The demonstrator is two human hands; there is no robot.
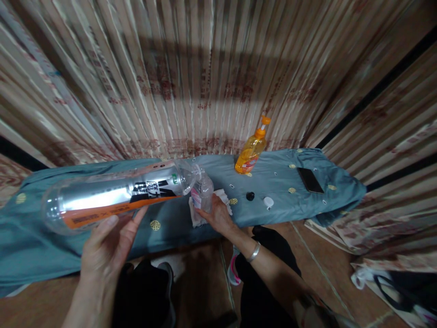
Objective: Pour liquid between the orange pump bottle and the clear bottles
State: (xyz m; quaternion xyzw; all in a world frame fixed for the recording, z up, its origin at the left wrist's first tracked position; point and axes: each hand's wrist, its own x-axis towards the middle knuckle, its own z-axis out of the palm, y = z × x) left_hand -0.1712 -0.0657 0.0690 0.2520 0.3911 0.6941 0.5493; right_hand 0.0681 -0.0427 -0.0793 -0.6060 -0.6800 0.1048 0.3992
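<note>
Presently, both hands hold bottles, mouth to mouth, over a cloth-covered table.
Head view: the left hand (109,246) grips the large bottle (116,198) lying tilted, its open mouth touching the small bottle (203,191), which the right hand (216,214) clasps upright on a white cloth (225,198). Far right stand an orange dispenser bottle (251,152), two caps (259,199) and a phone (309,180) on the teal table cover (283,209).
</note>
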